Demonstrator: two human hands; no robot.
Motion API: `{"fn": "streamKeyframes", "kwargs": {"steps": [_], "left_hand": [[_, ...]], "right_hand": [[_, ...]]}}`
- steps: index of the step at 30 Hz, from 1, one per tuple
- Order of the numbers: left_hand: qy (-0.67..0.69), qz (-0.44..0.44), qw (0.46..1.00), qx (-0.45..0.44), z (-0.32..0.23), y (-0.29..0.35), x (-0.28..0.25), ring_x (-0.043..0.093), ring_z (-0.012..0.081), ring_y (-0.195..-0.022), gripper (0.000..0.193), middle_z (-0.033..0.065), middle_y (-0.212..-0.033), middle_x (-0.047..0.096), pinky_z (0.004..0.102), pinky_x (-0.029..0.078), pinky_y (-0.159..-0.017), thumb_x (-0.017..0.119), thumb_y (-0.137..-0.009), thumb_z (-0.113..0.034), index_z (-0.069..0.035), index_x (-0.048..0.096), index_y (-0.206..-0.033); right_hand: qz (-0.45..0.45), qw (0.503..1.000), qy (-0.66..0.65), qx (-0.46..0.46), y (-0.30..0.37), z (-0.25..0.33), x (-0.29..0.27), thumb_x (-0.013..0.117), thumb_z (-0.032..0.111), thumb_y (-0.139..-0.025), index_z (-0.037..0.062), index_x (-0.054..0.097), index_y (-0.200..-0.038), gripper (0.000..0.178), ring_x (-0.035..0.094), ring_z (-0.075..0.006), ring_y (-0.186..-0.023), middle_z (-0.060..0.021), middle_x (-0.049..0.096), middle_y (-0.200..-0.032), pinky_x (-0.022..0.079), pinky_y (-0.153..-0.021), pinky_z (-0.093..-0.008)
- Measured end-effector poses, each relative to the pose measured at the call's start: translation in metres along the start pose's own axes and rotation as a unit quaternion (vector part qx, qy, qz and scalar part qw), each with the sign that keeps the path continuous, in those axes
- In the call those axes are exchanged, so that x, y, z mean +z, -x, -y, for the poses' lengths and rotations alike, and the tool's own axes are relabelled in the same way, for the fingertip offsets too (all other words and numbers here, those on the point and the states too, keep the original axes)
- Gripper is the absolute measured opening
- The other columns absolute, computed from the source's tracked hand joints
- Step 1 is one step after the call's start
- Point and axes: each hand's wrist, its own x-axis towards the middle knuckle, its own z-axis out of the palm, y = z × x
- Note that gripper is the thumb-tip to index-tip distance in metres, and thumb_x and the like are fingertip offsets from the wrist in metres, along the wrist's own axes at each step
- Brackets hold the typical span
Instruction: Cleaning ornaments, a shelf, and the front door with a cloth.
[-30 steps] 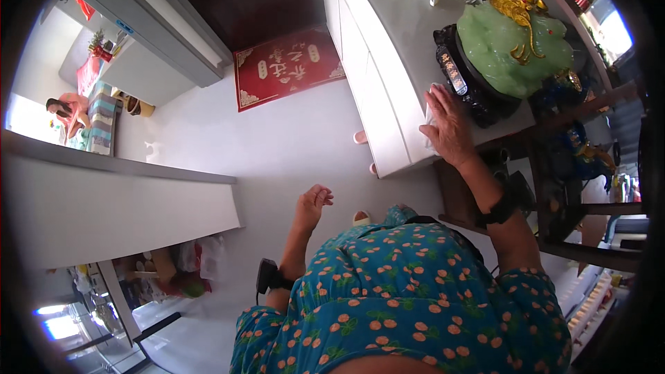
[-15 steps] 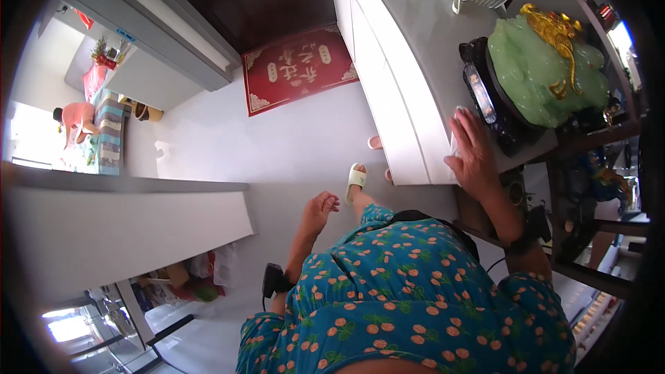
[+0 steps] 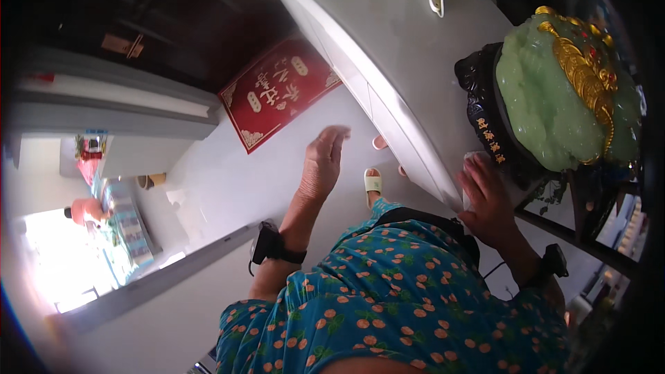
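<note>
The right hand (image 3: 489,199) lies spread on a white cloth (image 3: 467,198) at the counter (image 3: 429,90) edge, just beside the green statue (image 3: 540,97). The left hand (image 3: 324,152) is farther off, too blurry to tell if open.

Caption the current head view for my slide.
Right hand resting on a white cloth or tissue atop a cabinet, beside a green-and-gold ornament; left hand raised, nothing visible in it.

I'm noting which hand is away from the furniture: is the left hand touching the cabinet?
No, the left hand hangs in the air, with pale floor visible between it and the cabinet.
</note>
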Motion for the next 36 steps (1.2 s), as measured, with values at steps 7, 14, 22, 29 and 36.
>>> {"fn": "streamKeyframes", "kwargs": {"steps": [7, 14, 22, 29, 36], "left_hand": [[-0.077, -0.079, 0.974, 0.198, -0.031, -0.082, 0.002, 0.062, 0.0325, -0.086, 0.019, 0.0167, -0.093, 0.062, 0.0383, 0.051, -0.074, 0.053, -0.081, 0.008, 0.001, 0.056, -0.098], [-0.100, -0.011, 0.940, 0.327, -0.050, -0.153, 0.011, 0.060, 0.0327, -0.080, 0.023, 0.0154, -0.086, 0.060, 0.0386, 0.051, -0.069, 0.053, -0.075, 0.008, 0.000, 0.057, -0.096], [-0.094, 0.126, 0.956, 0.247, 0.003, -0.217, 0.042, 0.060, 0.0340, -0.075, 0.008, 0.0139, -0.082, 0.059, 0.0417, 0.049, -0.064, 0.049, -0.084, -0.005, -0.006, 0.054, -0.090], [-0.003, 0.183, 0.925, 0.332, 0.015, -0.238, 0.046, 0.058, 0.0355, -0.066, 0.003, 0.0132, -0.070, 0.057, 0.0425, 0.047, -0.057, 0.054, -0.083, -0.009, -0.007, 0.055, -0.082], [0.093, 0.317, 0.898, 0.291, 0.022, -0.248, 0.038, 0.062, 0.0339, -0.071, 0.004, 0.0158, -0.077, 0.061, 0.0400, 0.048, -0.061, 0.058, -0.083, -0.006, -0.003, 0.058, -0.085]], "right_hand": [[0.062, 0.997, -0.037, 0.039, -0.004, 0.000, -0.007, 0.069, 0.016, -0.063, -0.0039, 0.046, -0.124, 0.068, 0.032, -0.0359, -0.131, -0.0194, 0.040, -0.135, 0.030, -0.108, -0.0441], [-0.006, 0.999, -0.041, 0.032, -0.002, 0.007, -0.009, 0.069, 0.021, -0.069, -0.0033, 0.045, -0.124, 0.065, 0.035, -0.0340, -0.129, -0.0190, 0.040, -0.134, 0.031, -0.107, -0.0435], [-0.057, 0.974, 0.019, 0.218, -0.007, 0.045, 0.014, 0.072, 0.020, -0.066, -0.0020, 0.041, -0.127, 0.072, 0.034, -0.0390, -0.129, -0.0232, 0.035, -0.137, 0.029, -0.108, -0.0492], [-0.156, 0.935, 0.030, 0.316, -0.077, 0.071, 0.047, 0.067, 0.013, -0.070, -0.0065, 0.040, -0.129, 0.067, 0.030, -0.0408, -0.132, -0.0253, 0.035, -0.138, 0.024, -0.110, -0.0497], [-0.197, 0.929, 0.001, 0.312, -0.193, 0.067, 0.043, 0.060, 0.008, -0.077, -0.0080, 0.039, -0.130, 0.060, 0.029, -0.0358, -0.134, -0.0235, 0.034, -0.140, 0.021, -0.112, -0.0474]]}}
